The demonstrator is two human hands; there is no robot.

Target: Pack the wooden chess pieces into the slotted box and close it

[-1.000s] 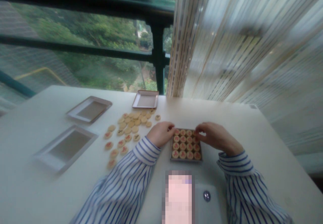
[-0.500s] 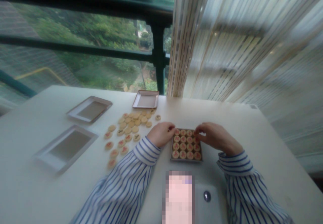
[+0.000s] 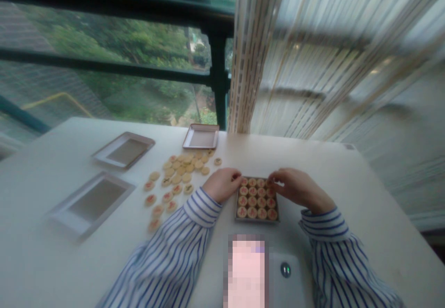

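Note:
A small square box [image 3: 256,221] full of round wooden xiangqi pieces [image 3: 262,201] with red characters, set in neat rows, lies in front of me. At its upper left corner, the curled fingers of my left hand [image 3: 222,185] pinch the rim. My right hand [image 3: 301,188] has thumb and fingers closed at the upper right corner, covering part of the end piece there. Left of the box, loose xiangqi pieces [image 3: 181,169] are spread over the table, several face down, others showing red or dark characters.
Three shallow trays stand on the white table [image 3: 31,183]: a near left tray [image 3: 92,201], a far left tray [image 3: 123,150] and a back tray [image 3: 200,136]. Close to me are a blurred-out phone-like object [image 3: 246,271] and a pale device [image 3: 290,285] with a dark oval. A string curtain [image 3: 250,67] hangs behind.
Both hands and the box stay in place. A green light now shows in the dark oval of the pale device. The curtain strands have shifted slightly.

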